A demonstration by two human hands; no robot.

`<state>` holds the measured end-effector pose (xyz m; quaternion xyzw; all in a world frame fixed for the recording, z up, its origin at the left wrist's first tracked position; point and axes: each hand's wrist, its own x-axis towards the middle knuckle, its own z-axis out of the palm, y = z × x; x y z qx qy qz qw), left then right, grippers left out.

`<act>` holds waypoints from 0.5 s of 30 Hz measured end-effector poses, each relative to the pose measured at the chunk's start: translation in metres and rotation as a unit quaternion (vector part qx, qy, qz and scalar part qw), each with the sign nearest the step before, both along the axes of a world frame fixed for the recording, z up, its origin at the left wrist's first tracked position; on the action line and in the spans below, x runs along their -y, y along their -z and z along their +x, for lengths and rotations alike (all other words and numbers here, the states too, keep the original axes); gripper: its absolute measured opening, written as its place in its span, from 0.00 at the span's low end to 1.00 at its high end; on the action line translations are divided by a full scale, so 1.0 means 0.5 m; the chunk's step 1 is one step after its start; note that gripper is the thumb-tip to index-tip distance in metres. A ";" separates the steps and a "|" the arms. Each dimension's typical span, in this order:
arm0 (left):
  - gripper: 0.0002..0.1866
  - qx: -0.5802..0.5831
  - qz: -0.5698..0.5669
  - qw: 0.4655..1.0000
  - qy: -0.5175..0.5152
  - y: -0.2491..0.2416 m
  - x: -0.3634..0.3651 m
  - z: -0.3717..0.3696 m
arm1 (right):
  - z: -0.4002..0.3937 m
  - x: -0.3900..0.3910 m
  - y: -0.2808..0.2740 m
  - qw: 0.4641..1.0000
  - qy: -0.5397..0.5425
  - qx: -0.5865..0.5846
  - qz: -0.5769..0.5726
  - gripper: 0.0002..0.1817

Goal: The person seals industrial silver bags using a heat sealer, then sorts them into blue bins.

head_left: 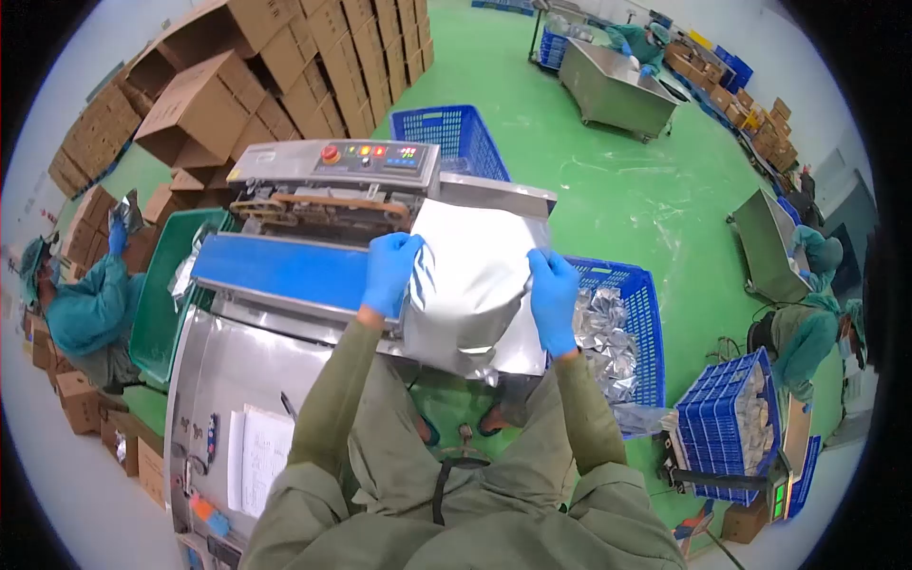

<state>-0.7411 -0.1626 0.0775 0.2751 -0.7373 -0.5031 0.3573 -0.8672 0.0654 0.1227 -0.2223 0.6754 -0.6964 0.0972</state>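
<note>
A large silver foil bag [470, 275] is stretched between my two blue-gloved hands, above the right end of the machine. My left hand [388, 275] pinches its upper left edge, and my right hand [555, 299] grips its right edge. Left of the bag lies the blue conveyor belt [275, 271] of the sealing machine [328, 163], whose control panel has a red button and lit indicators. Beside my right hand is a blue crate [646, 328] holding several crumpled silver bags [603, 342].
A steel table [214, 380] holds a notebook [261, 459], a pen and scissors. A green bin [157, 313] stands near a co-worker [90, 318] at left. Behind the machine are a blue crate [451, 133] and stacked cartons [204, 109]. Stacked crates [727, 427] and more people are at right.
</note>
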 end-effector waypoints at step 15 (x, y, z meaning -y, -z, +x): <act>0.16 0.091 -0.008 0.996 -0.018 0.242 0.308 0.013 | -0.067 0.268 0.248 0.988 -0.091 0.127 -0.012 0.13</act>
